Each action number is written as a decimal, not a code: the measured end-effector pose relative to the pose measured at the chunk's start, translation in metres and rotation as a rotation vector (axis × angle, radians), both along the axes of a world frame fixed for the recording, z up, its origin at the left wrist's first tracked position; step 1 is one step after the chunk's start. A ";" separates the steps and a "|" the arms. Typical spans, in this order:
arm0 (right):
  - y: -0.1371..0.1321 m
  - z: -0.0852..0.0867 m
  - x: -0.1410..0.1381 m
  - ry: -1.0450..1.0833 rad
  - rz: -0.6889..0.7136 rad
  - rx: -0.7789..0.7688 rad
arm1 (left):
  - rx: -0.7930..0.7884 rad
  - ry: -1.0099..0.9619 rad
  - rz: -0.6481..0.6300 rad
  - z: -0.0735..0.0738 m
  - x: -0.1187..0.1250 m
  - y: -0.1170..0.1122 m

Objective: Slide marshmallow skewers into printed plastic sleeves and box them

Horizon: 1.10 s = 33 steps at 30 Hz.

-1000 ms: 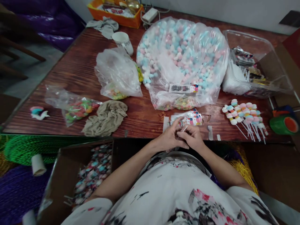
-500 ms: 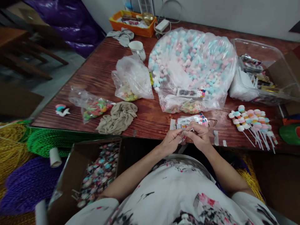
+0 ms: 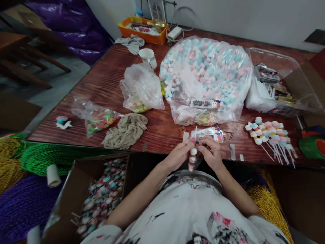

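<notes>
Between both hands, at the table's front edge, is a marshmallow pop (image 3: pixel 193 159). Its marshmallows point down toward my body and its white stick points up. A small colourful piece of packaging (image 3: pixel 195 142) surrounds the stick at the fingertips. My left hand (image 3: pixel 178 155) is closed with its fingertips on the pop's left side. My right hand (image 3: pixel 211 152) pinches at the same spot from the right. Just beyond the fingers lies a fan of printed wrappers (image 3: pixel 212 133). To the right, several marshmallow pops (image 3: pixel 271 132) lie in a pile with sticks toward me.
A large clear bag of pastel marshmallows (image 3: pixel 205 67) fills the table's middle. Left of it are bags of gummy candy (image 3: pixel 101 120), a crumpled cloth (image 3: pixel 125 130) and a mug (image 3: pixel 148 58). A clear bin (image 3: pixel 284 57) stands right. Below left, an open carton (image 3: pixel 68 189) holds wrapped pops.
My hands have parted slightly and the marshmallow pop now shows between them, stick up and marshmallows down. The whole view has shifted slightly.
</notes>
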State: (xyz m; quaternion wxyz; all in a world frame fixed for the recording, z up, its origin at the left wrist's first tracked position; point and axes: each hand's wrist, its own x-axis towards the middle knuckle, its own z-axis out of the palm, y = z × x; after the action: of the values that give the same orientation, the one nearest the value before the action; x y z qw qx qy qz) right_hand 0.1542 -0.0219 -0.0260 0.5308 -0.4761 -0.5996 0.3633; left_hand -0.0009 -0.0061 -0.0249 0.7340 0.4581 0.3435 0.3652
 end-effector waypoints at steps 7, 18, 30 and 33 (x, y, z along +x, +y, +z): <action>-0.004 -0.002 -0.009 -0.036 -0.076 0.133 | -0.219 0.120 -0.251 0.015 -0.016 -0.005; 0.002 0.004 0.022 -0.871 0.221 0.721 | -0.311 0.177 -0.373 0.003 -0.028 0.002; -0.005 0.003 0.029 -0.925 0.423 0.101 | 0.911 0.926 -0.487 0.020 -0.018 0.000; -0.004 0.012 0.032 -0.888 0.325 -0.002 | 1.011 0.949 -0.357 0.019 -0.009 0.005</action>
State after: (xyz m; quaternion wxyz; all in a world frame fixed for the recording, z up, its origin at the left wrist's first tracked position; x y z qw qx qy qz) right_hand 0.1861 -0.0254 -0.0142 0.1589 -0.4859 -0.8350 0.2036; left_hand -0.0104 -0.0010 -0.0054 0.2519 0.9009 0.3341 0.1153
